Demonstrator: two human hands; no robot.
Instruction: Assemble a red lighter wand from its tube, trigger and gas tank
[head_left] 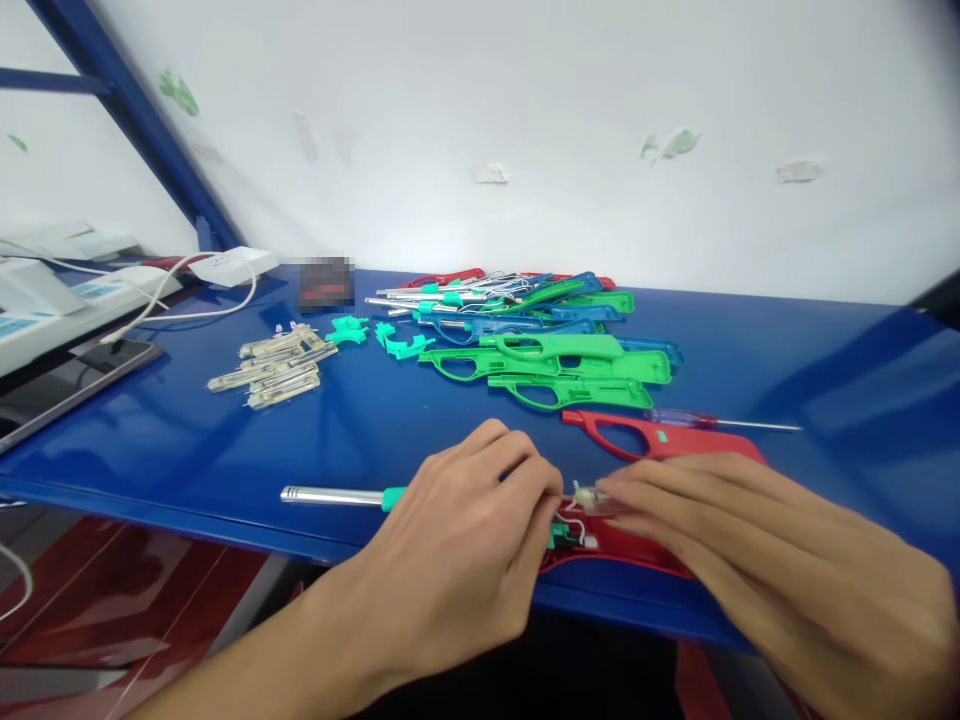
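Observation:
A red lighter half-shell (637, 552) lies at the table's front edge, with thin white wires and a teal part (559, 535) inside it. Over its left part my left hand (472, 530) is closed, the fingertips bent down at the shell; what they pinch is hidden. A silver tube (334, 495) with a teal collar sticks out to the left from under that hand. My right hand (757, 540) grips a small clear fuel tank (592, 498) above the shell, its fingers pressed together. Just behind lies another red shell (675, 442) beside a screwdriver (712, 420).
Green shells (577, 390) and a pile of blue shells, red shells and metal tubes (457, 297) lie farther back. Clear tanks (281, 370) and teal pieces (401, 343) are left of them. A tablet (82, 385) and white cable (202, 315) lie at the far left.

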